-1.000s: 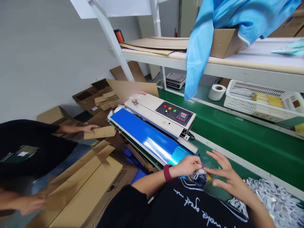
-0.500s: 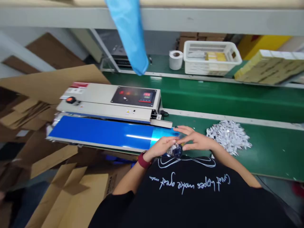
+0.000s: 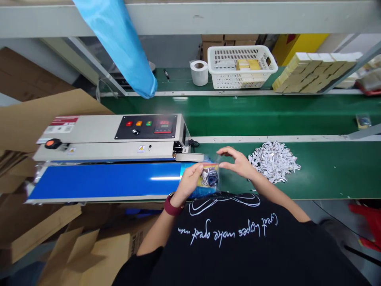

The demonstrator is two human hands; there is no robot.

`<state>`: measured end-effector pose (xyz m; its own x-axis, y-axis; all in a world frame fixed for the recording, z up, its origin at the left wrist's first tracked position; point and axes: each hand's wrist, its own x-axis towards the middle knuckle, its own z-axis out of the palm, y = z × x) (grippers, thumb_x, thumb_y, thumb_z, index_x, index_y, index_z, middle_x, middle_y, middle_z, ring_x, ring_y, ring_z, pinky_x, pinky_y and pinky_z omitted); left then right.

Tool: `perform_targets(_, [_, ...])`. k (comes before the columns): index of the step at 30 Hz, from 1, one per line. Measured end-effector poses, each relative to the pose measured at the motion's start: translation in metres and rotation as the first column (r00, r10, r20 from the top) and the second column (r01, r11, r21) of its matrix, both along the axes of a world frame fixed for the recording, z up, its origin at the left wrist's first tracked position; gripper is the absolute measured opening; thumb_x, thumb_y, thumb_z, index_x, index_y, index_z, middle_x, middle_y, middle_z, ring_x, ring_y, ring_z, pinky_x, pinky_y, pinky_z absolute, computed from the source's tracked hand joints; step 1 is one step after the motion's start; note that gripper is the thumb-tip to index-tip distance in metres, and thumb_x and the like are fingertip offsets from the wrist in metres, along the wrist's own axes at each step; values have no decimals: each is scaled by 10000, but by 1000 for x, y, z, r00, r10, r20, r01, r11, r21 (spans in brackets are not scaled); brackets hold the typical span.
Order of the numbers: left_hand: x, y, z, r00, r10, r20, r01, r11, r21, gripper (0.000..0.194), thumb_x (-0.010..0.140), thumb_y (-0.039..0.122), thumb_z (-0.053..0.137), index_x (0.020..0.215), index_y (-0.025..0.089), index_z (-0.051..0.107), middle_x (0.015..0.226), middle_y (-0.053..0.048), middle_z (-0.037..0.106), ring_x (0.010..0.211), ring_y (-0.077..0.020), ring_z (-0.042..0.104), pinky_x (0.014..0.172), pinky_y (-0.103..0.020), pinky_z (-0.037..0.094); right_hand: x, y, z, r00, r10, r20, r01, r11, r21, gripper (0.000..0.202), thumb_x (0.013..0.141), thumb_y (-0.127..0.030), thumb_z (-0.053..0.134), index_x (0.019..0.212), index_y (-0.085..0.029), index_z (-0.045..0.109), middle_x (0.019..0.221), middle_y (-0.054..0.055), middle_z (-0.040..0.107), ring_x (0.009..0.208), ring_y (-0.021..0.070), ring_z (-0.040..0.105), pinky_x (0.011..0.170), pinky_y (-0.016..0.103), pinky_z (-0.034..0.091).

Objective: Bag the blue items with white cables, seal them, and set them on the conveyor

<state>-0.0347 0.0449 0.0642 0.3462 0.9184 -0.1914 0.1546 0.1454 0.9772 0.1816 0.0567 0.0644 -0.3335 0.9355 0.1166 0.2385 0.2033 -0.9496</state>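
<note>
Left hand [image 3: 189, 182] pinches small clear plastic bag [image 3: 210, 177] of cables, at blue flat belt [image 3: 110, 180]'s right end; right hand [image 3: 236, 162] thumb and finger parted at bag's edge, hold unclear. White cable heap [image 3: 275, 162] just beside right wrist; green flat tabletop [image 3: 336, 171] stretches beyond.

The green belt [image 3: 268, 119] lies open ahead; the machine [image 3: 92, 129] blocks left, cable pile [image 3: 274, 163] right.

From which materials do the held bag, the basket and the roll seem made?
Bag: apparently thin plastic film, glossy; the cable inside shows through.
Basket: probably moulded plastic, smooth, with regular slots.
Roll: perhaps paper, matt white, wound around a hollow core.
</note>
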Motion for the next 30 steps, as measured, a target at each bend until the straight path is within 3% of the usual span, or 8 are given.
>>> perform_targets(2, [-1,-3,-1,998,56,-26,-56,998,17,332,866,401,500,1018,161,671,1032,-69,682,945,-210,612,840,-288,449,-7,-6,-17,966,-185,-178,154,972,-175,335,722,-401,719,972,-217,593,871,23,624,821,173,595,775,330,479])
perform_targets(4, [-1,-7,-5,995,79,-59,-80,997,-3,298,848,397,517,985,159,632,945,-59,678,845,-187,611,756,-272,457,-16,-13,-32,898,-317,-305,216,922,-322,334,699,-404,730,907,-218,547,736,-20,586,682,140,571,665,277,466])
perform_targets(7, [-3,-16,-14,983,165,-76,-169,984,-58,251,844,418,493,885,175,543,686,5,605,605,-135,538,578,-234,419,-29,-24,-47,857,-373,-355,217,887,-408,299,693,-398,730,819,-212,532,677,-41,554,612,116,531,605,246,424])
perform_targets(13, [-17,-30,-22,955,281,-97,-287,957,-53,229,835,407,506,815,179,520,604,29,548,553,-118,487,538,-217,377,-49,-38,-54,936,-209,-283,83,913,-399,284,742,-439,666,679,-191,542,607,-38,522,573,115,473,576,250,375])
perform_targets(17, [-29,-34,-25,942,322,-99,-315,946,79,212,828,353,532,739,165,577,765,-24,632,717,-145,562,666,-239,416,-58,-40,-52,958,-202,-204,135,944,-301,269,784,-415,606,651,-188,548,609,-27,520,592,123,470,589,255,376])
perform_targets(20, [-38,-34,-35,882,451,-135,-432,890,146,250,822,334,533,647,160,570,669,-1,577,655,-126,515,634,-228,394,-67,-40,-51,948,-275,-158,241,949,-205,249,785,-356,593,609,-185,557,606,-25,522,603,121,472,612,255,377])
perform_targets(25, [-54,-25,-56,808,588,24,-582,805,-114,264,721,328,621,555,158,504,506,47,454,486,-82,391,502,-209,307,-91,-36,-65,877,-417,-239,323,879,-350,256,751,-327,597,542,-189,545,537,-25,528,542,115,470,568,251,390])
perform_targets(30, [-65,-6,-64,725,671,155,-571,711,-410,245,571,300,717,542,151,525,464,52,485,420,-68,400,462,-204,289,-111,-23,-81,813,-510,-280,289,771,-567,235,670,-351,660,545,-178,562,488,-15,547,438,95,457,438,222,344])
